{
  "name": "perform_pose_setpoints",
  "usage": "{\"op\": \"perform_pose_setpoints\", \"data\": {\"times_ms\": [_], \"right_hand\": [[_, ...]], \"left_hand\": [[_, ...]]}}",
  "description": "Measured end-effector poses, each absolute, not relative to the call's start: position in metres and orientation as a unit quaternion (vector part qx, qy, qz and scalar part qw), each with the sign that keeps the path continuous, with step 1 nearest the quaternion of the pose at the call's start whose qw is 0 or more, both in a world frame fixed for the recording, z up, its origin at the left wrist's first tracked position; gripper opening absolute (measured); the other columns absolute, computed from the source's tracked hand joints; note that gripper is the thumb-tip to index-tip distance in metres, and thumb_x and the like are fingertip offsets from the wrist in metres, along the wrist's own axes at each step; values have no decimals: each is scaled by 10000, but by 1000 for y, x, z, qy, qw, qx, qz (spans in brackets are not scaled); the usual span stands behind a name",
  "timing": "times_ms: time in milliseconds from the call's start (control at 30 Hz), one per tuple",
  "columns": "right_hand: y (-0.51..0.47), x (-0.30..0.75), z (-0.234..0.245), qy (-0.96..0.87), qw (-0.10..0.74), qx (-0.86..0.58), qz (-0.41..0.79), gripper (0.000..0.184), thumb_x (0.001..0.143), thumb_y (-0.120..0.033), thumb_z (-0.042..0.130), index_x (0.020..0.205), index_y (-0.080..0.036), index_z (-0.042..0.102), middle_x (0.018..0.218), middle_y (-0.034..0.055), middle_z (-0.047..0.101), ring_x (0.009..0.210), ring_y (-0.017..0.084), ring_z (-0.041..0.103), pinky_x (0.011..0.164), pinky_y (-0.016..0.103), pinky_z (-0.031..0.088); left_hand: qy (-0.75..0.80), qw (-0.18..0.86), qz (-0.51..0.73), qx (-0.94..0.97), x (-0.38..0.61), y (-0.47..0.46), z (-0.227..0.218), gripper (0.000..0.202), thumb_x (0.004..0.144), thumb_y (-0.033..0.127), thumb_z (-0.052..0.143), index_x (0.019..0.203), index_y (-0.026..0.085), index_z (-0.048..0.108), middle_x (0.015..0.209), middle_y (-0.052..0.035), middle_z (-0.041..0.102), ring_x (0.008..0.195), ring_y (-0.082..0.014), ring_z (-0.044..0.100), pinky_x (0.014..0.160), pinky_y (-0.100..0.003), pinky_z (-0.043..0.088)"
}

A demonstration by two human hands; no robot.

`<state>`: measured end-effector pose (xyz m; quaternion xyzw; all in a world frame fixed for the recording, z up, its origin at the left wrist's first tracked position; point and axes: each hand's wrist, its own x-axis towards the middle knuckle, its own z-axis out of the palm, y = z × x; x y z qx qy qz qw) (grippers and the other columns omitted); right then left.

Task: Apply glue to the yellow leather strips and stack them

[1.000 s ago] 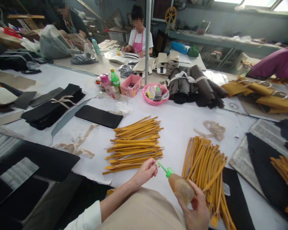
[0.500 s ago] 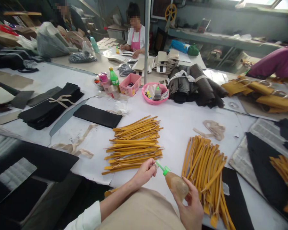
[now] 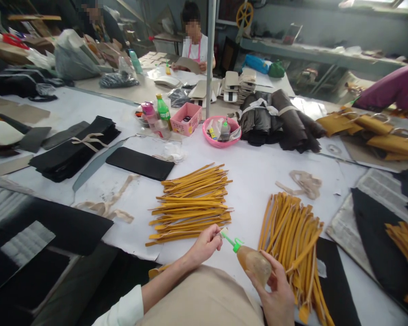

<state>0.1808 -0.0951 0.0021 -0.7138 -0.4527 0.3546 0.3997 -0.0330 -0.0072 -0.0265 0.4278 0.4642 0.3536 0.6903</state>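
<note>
My right hand (image 3: pixel 275 290) is wrapped round a squeeze glue bottle (image 3: pixel 255 262) with amber contents and a green nozzle, tilted so the tip points up and left. That tip meets or nearly meets a small pale piece (image 3: pixel 224 232) pinched in the closed fingers of my left hand (image 3: pixel 209 242); the piece's kind is too small to tell. Just beyond my left hand lies a row of mustard-yellow leather strips (image 3: pixel 192 203). Beside my right hand is a second heap of yellow strips (image 3: pixel 289 240), partly over a black sheet (image 3: pixel 336 276).
Black panels (image 3: pixel 139 163), a tied black stack (image 3: pixel 75 147) and beige ribbon (image 3: pixel 304 183) lie on the white-covered table. Farther back are a pink basket (image 3: pixel 221 144), a pink box (image 3: pixel 187 120), dark rolls (image 3: pixel 292 117) and a metal pole (image 3: pixel 211 59). A co-worker (image 3: pixel 195 45) sits opposite.
The glue bottle and my right hand have shifted slightly right and down. More of the pale piece shows at my left fingers. The co-worker opposite has lifted a brownish panel.
</note>
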Motion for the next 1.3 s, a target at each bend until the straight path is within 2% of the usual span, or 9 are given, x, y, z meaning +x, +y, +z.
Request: {"op": "perform_pose_setpoints", "data": {"times_ms": [100,267,400,533,633,733,933,1100,1300], "right_hand": [[-93,181,5,-488,390,-715,314,583,731,-504,785,1214,-216,629,1203,100,674,959,270,685,819,362,576],[-96,178,10,-522,401,-726,200,570,772,-495,764,1240,-206,615,1141,109,679,869,251,675,766,356,562],[-100,179,10,-555,408,-695,207,530,803,-444,749,1253,-208,600,1176,114,665,952,263,674,753,335,568],[-99,178,8,-580,375,-697,193,492,816,-462,731,1225,-212,620,1158,106,680,891,247,682,720,326,561],[-97,177,9,-551,388,-718,175,522,808,-485,732,1231,-203,614,1126,106,686,877,253,687,729,341,562],[-98,176,11,-534,412,-714,189,531,786,-474,753,1219,-198,618,1119,112,687,879,256,694,724,336,573],[-96,171,9,-505,405,-728,228,555,751,-510,767,1187,-189,641,1123,121,696,899,268,690,733,347,584],[-95,170,10,-432,451,-743,240,630,702,-518,797,1203,-177,624,1155,129,680,913,278,691,758,369,590],[-94,168,5,-424,433,-741,289,671,679,-524,807,1221,-175,620,1196,139,674,947,293,690,806,386,583]], "left_hand": [[465,684,355,436,-32,-8,-27,99,852,265,517,805,198,462,595,50,531,551,-102,438,565,-237,328],[471,679,349,442,-31,-9,-30,57,852,231,491,815,195,467,605,45,537,565,-107,448,574,-236,337],[467,680,355,440,-31,-8,-33,63,845,226,501,806,198,461,601,49,531,562,-109,450,577,-239,345],[469,679,356,438,-32,-8,-33,66,842,220,505,802,198,457,606,52,528,561,-105,448,580,-236,346],[466,678,356,443,-33,-8,-32,59,847,208,499,803,195,462,614,49,532,572,-102,452,592,-235,350],[467,682,358,436,-33,-7,-30,77,855,225,515,803,195,466,619,46,538,577,-102,458,593,-235,353],[468,688,356,425,-32,-7,-27,110,856,258,531,795,196,465,598,48,532,553,-97,440,564,-229,337],[474,696,349,410,-32,-7,-25,114,853,272,548,801,194,482,601,49,537,520,-89,415,524,-218,306],[466,702,341,416,-31,-6,-24,142,862,309,530,807,195,467,580,52,531,496,-83,389,500,-215,283]]}}
